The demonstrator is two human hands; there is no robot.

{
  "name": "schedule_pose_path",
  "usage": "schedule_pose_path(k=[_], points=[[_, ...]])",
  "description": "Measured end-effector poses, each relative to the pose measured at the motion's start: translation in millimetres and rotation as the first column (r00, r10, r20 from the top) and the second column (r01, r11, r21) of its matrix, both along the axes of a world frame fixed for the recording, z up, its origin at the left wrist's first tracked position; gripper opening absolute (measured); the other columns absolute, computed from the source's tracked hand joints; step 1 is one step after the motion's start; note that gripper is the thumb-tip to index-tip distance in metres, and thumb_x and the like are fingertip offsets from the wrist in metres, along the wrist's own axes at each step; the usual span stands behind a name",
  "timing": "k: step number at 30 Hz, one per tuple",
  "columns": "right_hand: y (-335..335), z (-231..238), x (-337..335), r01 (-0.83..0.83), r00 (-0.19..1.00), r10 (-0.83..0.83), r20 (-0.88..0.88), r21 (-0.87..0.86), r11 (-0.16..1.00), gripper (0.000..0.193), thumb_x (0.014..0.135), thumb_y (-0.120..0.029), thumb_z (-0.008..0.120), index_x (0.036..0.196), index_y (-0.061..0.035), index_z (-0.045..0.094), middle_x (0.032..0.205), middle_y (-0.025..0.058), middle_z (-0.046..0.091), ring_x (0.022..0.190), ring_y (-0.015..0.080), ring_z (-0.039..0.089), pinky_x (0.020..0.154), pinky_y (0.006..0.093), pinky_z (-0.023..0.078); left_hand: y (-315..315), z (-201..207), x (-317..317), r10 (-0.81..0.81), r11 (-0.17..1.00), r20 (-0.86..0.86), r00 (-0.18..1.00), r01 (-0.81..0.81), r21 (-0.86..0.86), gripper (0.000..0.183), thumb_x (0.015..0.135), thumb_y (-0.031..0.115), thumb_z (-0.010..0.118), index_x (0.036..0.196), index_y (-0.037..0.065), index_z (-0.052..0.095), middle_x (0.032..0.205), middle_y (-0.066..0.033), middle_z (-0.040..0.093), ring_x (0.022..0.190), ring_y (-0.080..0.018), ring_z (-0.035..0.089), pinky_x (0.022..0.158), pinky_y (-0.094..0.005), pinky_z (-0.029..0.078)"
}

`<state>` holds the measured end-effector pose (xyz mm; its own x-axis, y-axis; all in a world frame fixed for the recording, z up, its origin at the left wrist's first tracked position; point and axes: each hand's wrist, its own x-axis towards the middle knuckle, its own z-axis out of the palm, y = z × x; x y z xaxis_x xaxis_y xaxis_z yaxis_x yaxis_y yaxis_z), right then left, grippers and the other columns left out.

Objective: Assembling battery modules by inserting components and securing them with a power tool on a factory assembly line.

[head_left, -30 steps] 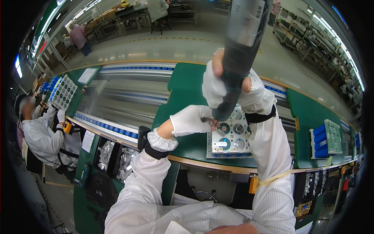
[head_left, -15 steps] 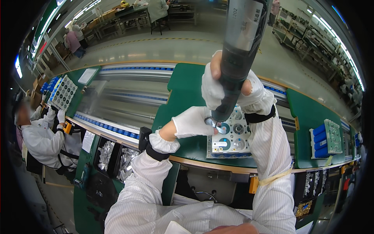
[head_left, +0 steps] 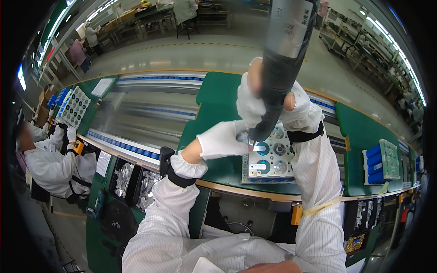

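My right hand (head_left: 252, 98), in a white glove with bare fingertips, is wrapped round a large dark power screwdriver (head_left: 284, 68) that points down. Below its tip lies a pale battery module (head_left: 277, 170) with round holes and small metal strips (head_left: 258, 167) on its top plate. At the module's upper left, my left hand (head_left: 223, 140) has its gloved fingers closed round the tool's lower end. Something shiny shows between thumb and forefinger, too small to make out. The screwdriver and my right hand hide part of the module's far side.
Another module with blue cells (head_left: 375, 166) stands on the green bench to the right. Black bins (head_left: 123, 177) of metal strips sit at the lower left. A roller conveyor (head_left: 150, 109) runs leftward, where a co-worker (head_left: 59, 154) handles another module (head_left: 75, 107).
My left hand has shifted slightly left and up. The screwdriver has moved a little to the right in my right hand. A strip on the module is now less covered by my left fingers.
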<state>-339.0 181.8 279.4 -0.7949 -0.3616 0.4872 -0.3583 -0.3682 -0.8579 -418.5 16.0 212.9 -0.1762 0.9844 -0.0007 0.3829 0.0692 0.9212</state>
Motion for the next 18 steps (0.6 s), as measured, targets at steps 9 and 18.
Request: schedule_pose_path(k=[9, 18], points=[[0.9, -1.5, -2.8, 0.008, 0.998, -0.003, -0.067, 0.072, 0.997, 0.081, 0.062, -0.060, 0.080, 0.108, 0.0001, 0.054, 0.090, 0.0088, 0.059, 0.084, 0.0192, 0.058, 0.075, 0.0331, 0.047, 9.8, -23.3, -17.7, -0.014, 0.931, 0.738, 0.675, -0.261, 0.257, 0.004, 0.088, 0.011, 0.061, 0.088, 0.007, 0.060, 0.080, 0.0023, 0.056, 0.069, -0.0096, 0.052, 0.061, -0.0238, 0.043], [4.7, 0.0, -0.7, -0.043, 0.995, 0.047, -0.091, 0.045, 0.998, 0.083, 0.065, -0.065, 0.075, 0.111, 0.0014, 0.054, 0.090, 0.0092, 0.061, 0.085, 0.0194, 0.061, 0.075, 0.0324, 0.049, 11.3, -11.4, -5.0, 0.109, 0.914, 0.773, 0.625, -0.368, 0.169, 0.004, 0.087, 0.008, 0.059, 0.090, 0.005, 0.058, 0.081, -0.0027, 0.058, 0.071, -0.0130, 0.057, 0.065, -0.0254, 0.046]])
